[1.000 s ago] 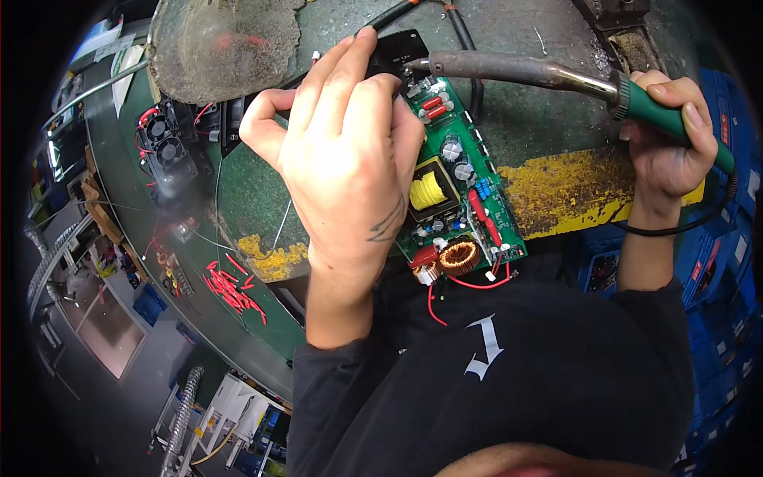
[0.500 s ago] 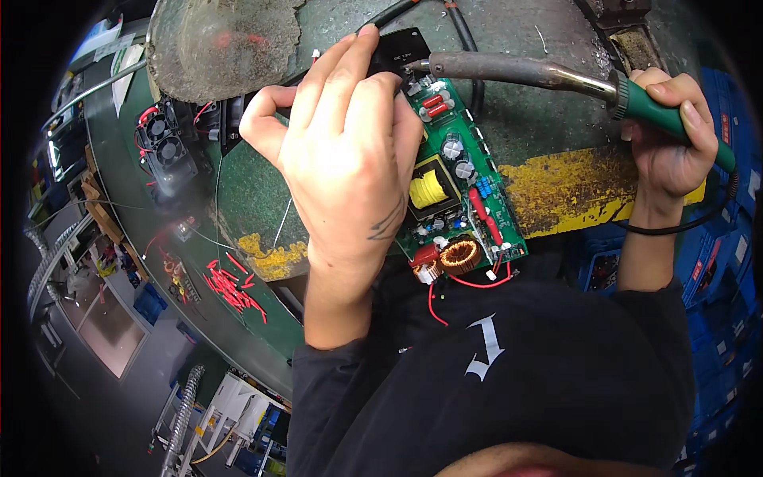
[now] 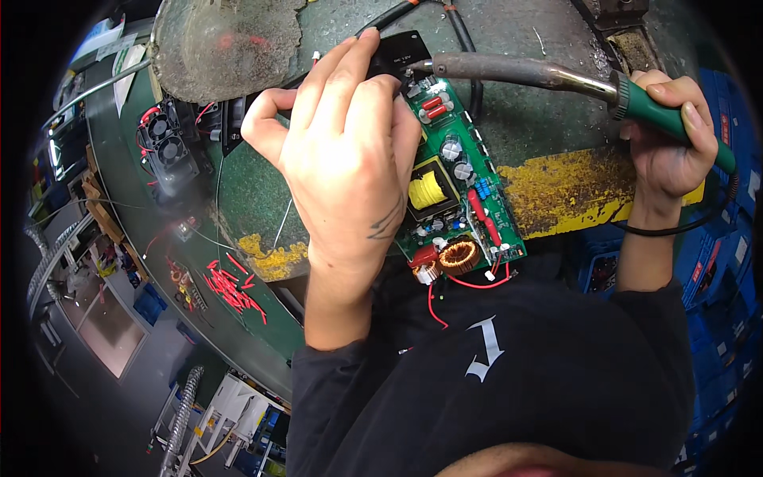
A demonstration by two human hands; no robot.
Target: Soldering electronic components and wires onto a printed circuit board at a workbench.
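While the right hand (image 3: 671, 135) clasps a green-handled soldering iron (image 3: 532, 71), the left hand (image 3: 342, 151), its grip hidden, partly covers a rectangular green circuit board (image 3: 470, 149), bearing a yellow-wrapped block (image 3: 429, 189) and copper-wound ring (image 3: 458, 257), at the worn green bench's (image 3: 548, 119) edge.

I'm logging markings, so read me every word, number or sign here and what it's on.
Panel: small white print, not copied out here.
Shirt: one large pale character, likewise not copied.
Board: white print, too small to read.
Blue crates: red-and-white marks, too blurred to read.
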